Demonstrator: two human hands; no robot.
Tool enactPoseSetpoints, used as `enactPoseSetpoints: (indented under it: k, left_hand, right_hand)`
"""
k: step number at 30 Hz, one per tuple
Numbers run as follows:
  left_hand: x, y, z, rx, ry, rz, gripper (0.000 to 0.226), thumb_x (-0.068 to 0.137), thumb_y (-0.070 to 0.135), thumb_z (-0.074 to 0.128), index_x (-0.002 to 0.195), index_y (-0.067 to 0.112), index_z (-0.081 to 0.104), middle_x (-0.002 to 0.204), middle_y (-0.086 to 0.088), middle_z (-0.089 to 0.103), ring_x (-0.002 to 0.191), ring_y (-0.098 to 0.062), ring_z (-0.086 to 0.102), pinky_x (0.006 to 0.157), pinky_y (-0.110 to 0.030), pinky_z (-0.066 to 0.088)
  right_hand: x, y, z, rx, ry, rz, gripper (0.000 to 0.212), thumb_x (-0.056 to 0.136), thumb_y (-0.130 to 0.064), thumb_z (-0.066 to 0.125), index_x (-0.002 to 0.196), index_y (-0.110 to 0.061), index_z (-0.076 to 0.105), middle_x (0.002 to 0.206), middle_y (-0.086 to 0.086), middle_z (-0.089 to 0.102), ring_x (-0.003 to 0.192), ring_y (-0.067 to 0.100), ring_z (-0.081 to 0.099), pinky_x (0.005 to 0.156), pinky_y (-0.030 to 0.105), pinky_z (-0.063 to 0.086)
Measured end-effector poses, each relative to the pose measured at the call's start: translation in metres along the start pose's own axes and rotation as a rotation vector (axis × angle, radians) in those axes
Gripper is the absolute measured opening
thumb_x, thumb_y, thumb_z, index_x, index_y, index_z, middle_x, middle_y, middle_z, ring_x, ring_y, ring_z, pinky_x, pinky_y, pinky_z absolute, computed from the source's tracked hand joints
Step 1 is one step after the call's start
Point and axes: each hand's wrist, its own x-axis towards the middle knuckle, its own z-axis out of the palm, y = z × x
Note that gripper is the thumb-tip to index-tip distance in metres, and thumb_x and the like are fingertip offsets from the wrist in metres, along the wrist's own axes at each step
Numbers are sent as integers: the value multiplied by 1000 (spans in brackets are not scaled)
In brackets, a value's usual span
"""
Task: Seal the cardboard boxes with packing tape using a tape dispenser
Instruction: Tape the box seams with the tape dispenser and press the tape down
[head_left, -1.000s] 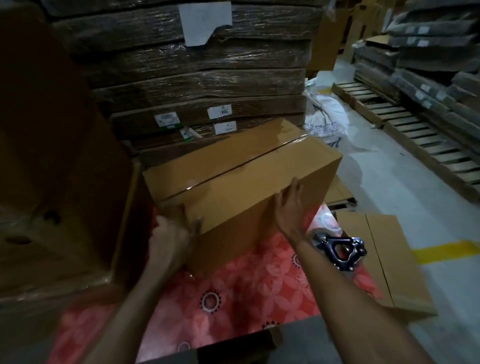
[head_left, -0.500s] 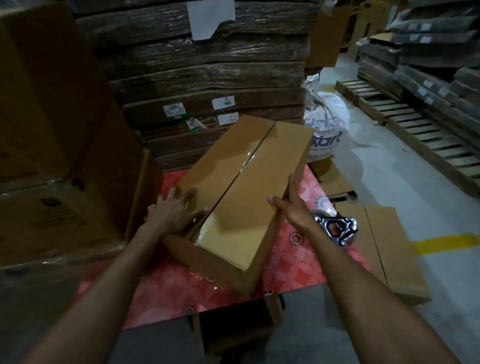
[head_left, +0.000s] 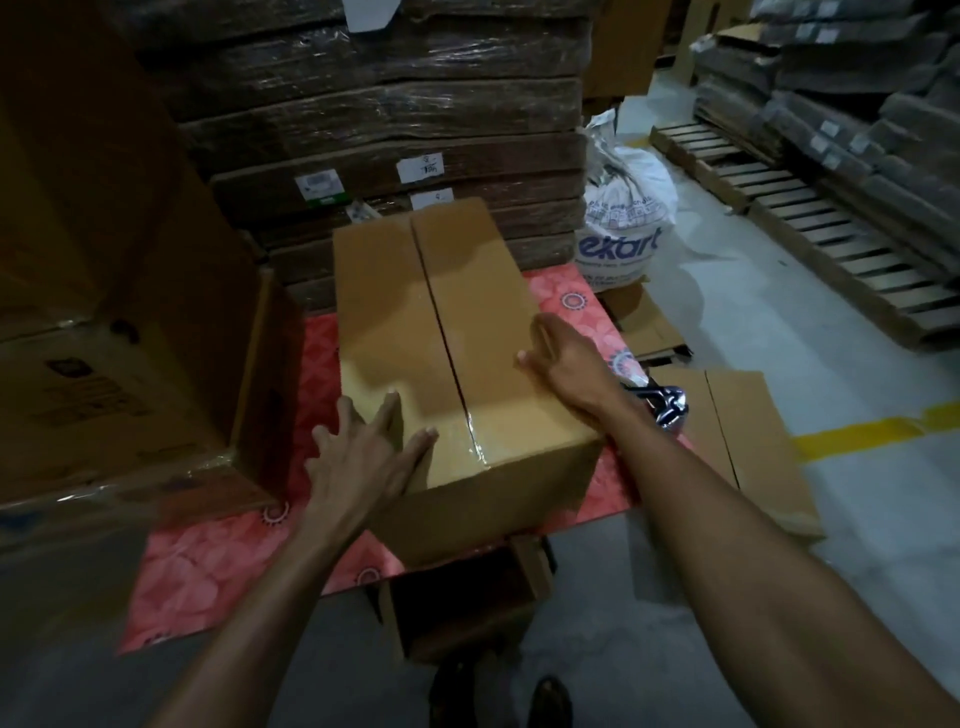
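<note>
Left grip flat and released on near corner of box, right grip at its right edge, closure unreadable: apparently steadying it for taping.

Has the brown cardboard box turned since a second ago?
Yes. The brown cardboard box swung counterclockwise on the red patterned mat, now pointing lengthwise away.

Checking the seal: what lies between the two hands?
Head view: the taped centre seam of the cardboard box runs between left hand and right hand.
</note>
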Motion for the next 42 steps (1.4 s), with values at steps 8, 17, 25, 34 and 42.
enactPoseSetpoints:
  k: [8, 17, 25, 34, 42]
  left_hand:
    - [8, 4, 25, -261, 62, 125, 89, 79, 88, 36, 153, 38, 29, 166, -2, 5, 152, -34, 3, 121, -58, 15]
    - [-5, 32, 33, -377, 86, 103, 84, 86, 74, 48, 157, 34, 26, 168, -2, -7, 151, -31, -22, 122, -51, 0]
    - [19, 23, 23, 24, 87, 410, 80, 89, 81, 20, 156, 37, 21, 165, 14, -20, 149, -10, -29, 119, -52, -18]
    - [66, 45, 17, 182, -46, 677, 71, 90, 82, 15, 153, 55, -2, 166, 14, -12, 153, -12, -14, 121, -51, -6]
    - [119, 22, -5, 278, -88, 880, 68, 91, 81, 14, 153, 56, -2, 166, 14, -10, 153, -12, -12, 122, -52, -6]
  right_hand:
    - [-53, 150, -25, -199, 329, 648, 48, 87, -42, 60, 125, -11, 56, 119, 22, 65, 109, 42, 61, 89, 40, 49]
    - [-52, 187, 8, -270, 66, 605, 15, 93, -23, 65, 92, -8, 65, 95, 16, 69, 92, 34, 68, 75, 39, 54]
    - [-28, 174, -27, -16, 240, 821, 48, 80, -61, 55, 86, -14, 67, 87, 9, 67, 78, 27, 63, 66, 32, 47]
    - [-24, 139, -92, 403, 375, 590, 10, 70, -22, 72, 70, -13, 70, 51, 2, 47, 49, 18, 37, 48, 29, 27]
    - [-41, 10, -106, 581, -85, 183, 16, 83, 8, 62, 94, -1, 56, 64, 12, 45, 47, 19, 42, 43, 29, 35]
